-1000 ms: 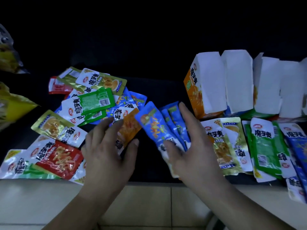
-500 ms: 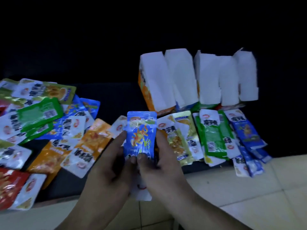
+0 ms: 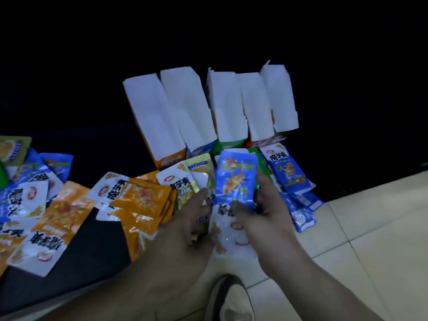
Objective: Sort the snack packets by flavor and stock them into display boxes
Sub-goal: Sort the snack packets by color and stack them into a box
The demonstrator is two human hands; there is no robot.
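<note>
Blue packets (image 3: 235, 181) – a small stack, foil face up – sit upright between both hands, above the near edge of the black table (image 3: 99, 239). The left hand (image 3: 183, 228) has its grip clamped on the stack's left edge, fingers curled against it. The right hand (image 3: 266, 216) grips the right side, its thumb pressed on the front of the top packet. How many packets the stack holds I cannot tell.

Just behind the stack stand five boxes (image 3: 196, 107) in a row, touching side by side, white flaps raised and leaning back; their fronts show orange, blue, green and red at the base. Yellow packets (image 3: 185, 184) lie before the left boxes, beside the left hand. An orange heap (image 3: 141, 198) spreads further left, and a mixed heap (image 3: 25, 188) lies at the left border. A blue pile (image 3: 291, 177) lies right of the right hand, its near end hanging over the table edge. Pale floor tiles (image 3: 370, 228) and a shoe (image 3: 229, 297) show below.
</note>
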